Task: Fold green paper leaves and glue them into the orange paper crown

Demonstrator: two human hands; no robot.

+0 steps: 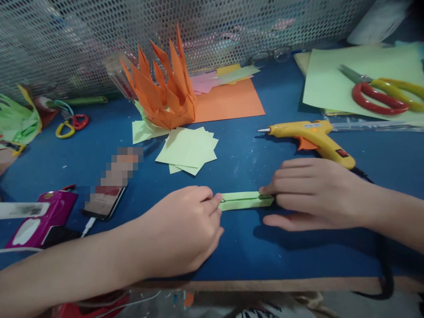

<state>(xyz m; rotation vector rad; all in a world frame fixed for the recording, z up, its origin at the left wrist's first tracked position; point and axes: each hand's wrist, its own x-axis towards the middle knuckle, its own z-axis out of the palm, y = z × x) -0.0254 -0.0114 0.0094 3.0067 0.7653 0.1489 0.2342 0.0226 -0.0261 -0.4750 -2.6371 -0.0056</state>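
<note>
A narrow folded strip of light green paper point(245, 200) lies flat on the blue table point(245, 154) near its front edge. My left hand point(185, 229) is curled, its fingertips pressing the strip's left end. My right hand point(311, 194) presses the strip's right end with its fingers held together and nearly flat, thumb stretched out below. Both hands touch the strip on the tabletop.
A yellow glue gun point(311, 134) lies just behind my right hand. A stack of green paper squares point(188, 150) and an orange spiked paper model point(165, 88) sit behind. Red-and-yellow scissors point(380, 92) rest on green sheets at right. A phone point(106, 201) and magenta case point(43, 218) are at left.
</note>
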